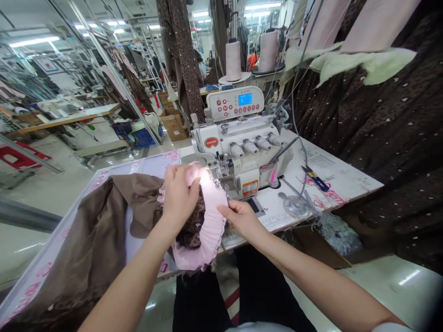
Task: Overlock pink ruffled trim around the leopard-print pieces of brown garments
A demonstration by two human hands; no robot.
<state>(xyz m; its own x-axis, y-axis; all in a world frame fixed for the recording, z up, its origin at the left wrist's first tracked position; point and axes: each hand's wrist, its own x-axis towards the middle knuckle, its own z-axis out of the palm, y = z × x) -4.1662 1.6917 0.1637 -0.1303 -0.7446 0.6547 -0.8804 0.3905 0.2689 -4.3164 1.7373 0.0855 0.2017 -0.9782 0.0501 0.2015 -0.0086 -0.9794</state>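
Observation:
A gathered pink fabric band (pixel 214 219) curves down from the needle area of a white overlock sewing machine (pixel 238 152). My left hand (pixel 180 191) is closed on the pink band close to the lit presser foot, thumb toward the needle. With thumb and fingers, my right hand (pixel 240 216) pinches the outer edge of the same band, just in front of the machine. Dark patterned fabric (pixel 189 228) shows inside the band's curve. Brown fabric (pixel 104 221) joined to it spreads over the table's left side. The fabric right under the foot is partly hidden.
Thread snips (pixel 316 179) lie on the white table (pixel 353 177) right of the machine. Thread cones (pixel 233 60) stand behind it. Dark patterned cloth (pixel 387 152) hangs at the right. Thread scraps (pixel 341 235) bunch below the table edge. A cardboard box (pixel 174 125) sits on the floor behind.

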